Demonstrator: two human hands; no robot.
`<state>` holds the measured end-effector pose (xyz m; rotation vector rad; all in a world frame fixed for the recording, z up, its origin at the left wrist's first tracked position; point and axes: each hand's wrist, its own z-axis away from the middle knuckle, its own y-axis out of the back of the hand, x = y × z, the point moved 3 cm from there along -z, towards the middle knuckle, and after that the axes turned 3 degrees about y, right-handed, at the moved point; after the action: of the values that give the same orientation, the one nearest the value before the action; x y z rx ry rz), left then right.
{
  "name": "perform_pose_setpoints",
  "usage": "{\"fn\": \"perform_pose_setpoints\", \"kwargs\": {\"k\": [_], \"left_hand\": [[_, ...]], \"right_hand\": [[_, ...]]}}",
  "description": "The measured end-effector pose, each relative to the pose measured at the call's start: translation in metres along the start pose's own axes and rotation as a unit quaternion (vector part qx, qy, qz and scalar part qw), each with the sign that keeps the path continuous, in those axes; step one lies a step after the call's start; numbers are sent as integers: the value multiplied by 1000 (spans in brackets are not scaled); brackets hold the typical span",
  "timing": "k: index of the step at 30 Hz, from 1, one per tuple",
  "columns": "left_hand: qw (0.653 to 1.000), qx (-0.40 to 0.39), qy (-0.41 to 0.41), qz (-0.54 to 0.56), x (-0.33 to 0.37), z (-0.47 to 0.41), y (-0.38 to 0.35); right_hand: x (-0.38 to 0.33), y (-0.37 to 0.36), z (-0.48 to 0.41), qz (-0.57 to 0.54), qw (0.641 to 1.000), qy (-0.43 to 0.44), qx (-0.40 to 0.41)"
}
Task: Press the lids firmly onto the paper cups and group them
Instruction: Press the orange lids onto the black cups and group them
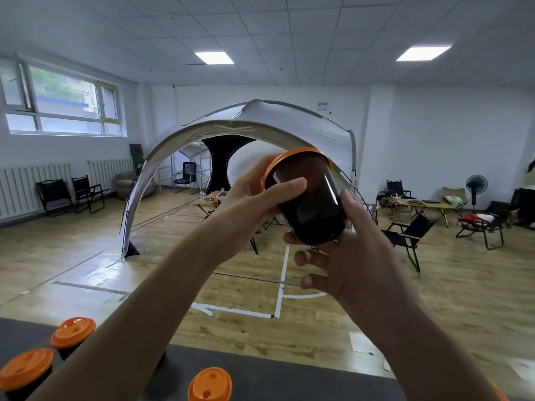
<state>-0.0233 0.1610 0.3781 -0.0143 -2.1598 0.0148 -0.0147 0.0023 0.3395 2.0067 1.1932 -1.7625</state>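
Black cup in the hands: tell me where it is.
Head view, centre: the black cup, orange lid facing away, is held tilted in mid-air between the left hand and right hand, in front of the tent.

Two white rectangular ceiling panels (214, 57) above the left hand (249, 201) and a wide window (63, 102) to its left give bright, even light. Glare streaks the glossy black paper cup (309, 209); edges bow and blur.
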Motion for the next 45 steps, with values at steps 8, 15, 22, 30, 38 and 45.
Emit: {"fn": "perform_pose_setpoints", "kwargs": {"k": [8,15,22,30,38,45], "left_hand": [[1000,15,18,4,-7,16,23],[957,24,81,-277,-38,97,76],[891,156,62,-422,-117,224,122],[860,211,163,-435,-174,311,170],[788,337,215,-468,-215,352,270],[759,353,245,-489,-247,349,317]], "right_hand": [[28,-9,-13,23,999,36,-4],[113,-4,-12,318,944,86,12],[260,-34,-17,391,916,16,-92],[372,-72,-16,392,909,-50,-133],[412,-97,-19,446,869,-149,-151],[394,-94,-16,450,874,-106,-151]]}}
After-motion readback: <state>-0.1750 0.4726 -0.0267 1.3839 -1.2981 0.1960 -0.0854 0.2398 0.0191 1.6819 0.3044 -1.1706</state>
